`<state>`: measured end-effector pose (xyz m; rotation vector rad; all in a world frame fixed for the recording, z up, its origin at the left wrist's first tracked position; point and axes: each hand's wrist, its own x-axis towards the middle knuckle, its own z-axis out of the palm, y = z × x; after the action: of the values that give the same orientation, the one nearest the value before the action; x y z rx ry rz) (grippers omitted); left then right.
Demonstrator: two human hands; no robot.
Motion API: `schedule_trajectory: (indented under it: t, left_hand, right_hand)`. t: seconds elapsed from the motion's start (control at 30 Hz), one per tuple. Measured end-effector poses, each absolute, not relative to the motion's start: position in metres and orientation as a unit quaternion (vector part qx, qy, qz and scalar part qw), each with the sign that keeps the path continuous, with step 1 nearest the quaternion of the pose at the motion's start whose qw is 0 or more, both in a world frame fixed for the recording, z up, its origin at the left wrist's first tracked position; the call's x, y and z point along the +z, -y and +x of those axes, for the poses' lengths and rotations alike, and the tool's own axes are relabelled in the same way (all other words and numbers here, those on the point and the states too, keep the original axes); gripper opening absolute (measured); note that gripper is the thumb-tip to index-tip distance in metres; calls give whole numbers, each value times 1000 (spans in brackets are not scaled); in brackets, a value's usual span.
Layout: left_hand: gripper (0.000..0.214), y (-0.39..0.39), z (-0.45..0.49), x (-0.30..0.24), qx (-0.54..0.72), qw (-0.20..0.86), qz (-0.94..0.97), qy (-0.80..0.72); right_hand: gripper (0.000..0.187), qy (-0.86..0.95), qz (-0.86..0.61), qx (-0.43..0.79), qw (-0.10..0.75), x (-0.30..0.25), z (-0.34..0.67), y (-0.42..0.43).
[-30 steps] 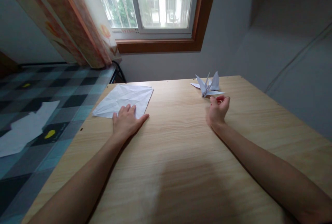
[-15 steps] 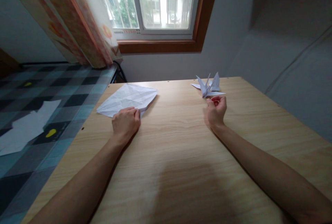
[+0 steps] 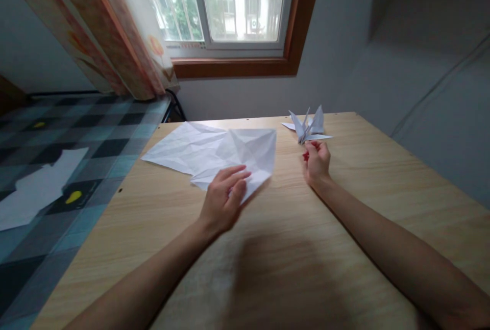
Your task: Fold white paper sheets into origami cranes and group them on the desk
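— While the left hand (image 3: 224, 195) pinches one creased sheet (image 3: 248, 154) above the table (image 3: 344, 248), how many sheets lie there?
— Two; the second sheet (image 3: 176, 149) lies flat beneath its edge. One paper crane (image 3: 308, 127) — the right hand (image 3: 317, 162) is curled shut just beside it.

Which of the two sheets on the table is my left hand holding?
The sheet nearer the paper crane, pinched by the left hand; the other sheet lies flat farther left.
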<state>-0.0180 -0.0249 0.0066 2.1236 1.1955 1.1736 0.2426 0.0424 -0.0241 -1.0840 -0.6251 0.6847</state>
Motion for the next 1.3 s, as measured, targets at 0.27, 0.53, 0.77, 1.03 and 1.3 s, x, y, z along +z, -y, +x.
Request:
schedule_trajectory:
  t: [0.27,0.53,0.77,1.03,1.3]
  left_hand:
    - [43,10,-32,-6,240,165,829,-478]
    - [43,22,-27,1,92,173,943,-268]
    - [43,19,-26,7,120,184,946,-240]
    - [70,14,-34,5,48,110,955,-273]
    - [86,3,-46,4,40,90,941,-323]
  right_hand:
    - [47,331,-476,328,746,-22,242,-39]
    - [28,743,-419,126,506,-9,212,-3]
    - [50,905,-376,86,179,-23,198,3]
    - [61,915,-386,71,87,-15,218,4]
    - [72,855,-511,54,68,-20,241,-11]
